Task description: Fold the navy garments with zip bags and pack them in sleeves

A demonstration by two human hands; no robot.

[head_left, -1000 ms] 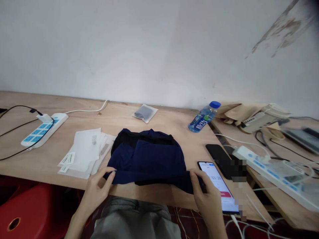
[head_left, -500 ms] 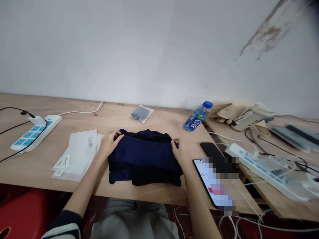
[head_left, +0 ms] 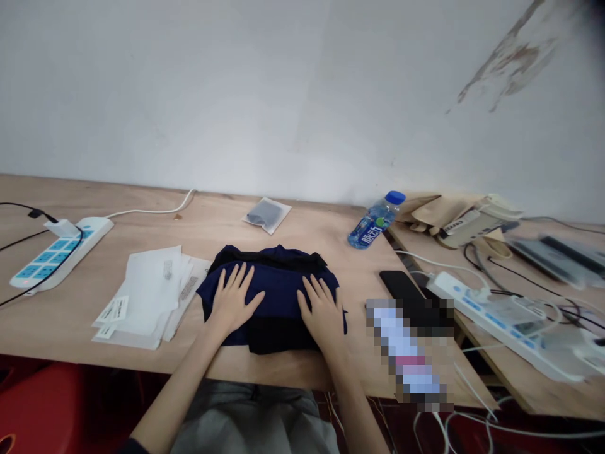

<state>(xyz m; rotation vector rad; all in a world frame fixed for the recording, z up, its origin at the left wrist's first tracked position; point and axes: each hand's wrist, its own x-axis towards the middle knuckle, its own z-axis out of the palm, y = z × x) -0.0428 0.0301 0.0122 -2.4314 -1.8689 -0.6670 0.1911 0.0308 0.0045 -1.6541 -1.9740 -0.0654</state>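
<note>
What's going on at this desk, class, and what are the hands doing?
A person has both bare hands on a dark blue and black cloth lying on the wooden table. The left hand and right hand lie flat on it, fingers spread. White packets lie to its left, a small packet beyond it, and a blue-capped bottle to the far right.

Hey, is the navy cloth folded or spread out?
Folded: the cloth lies in overlapping navy and black layers, left hand and right hand palm-down on top.
</note>
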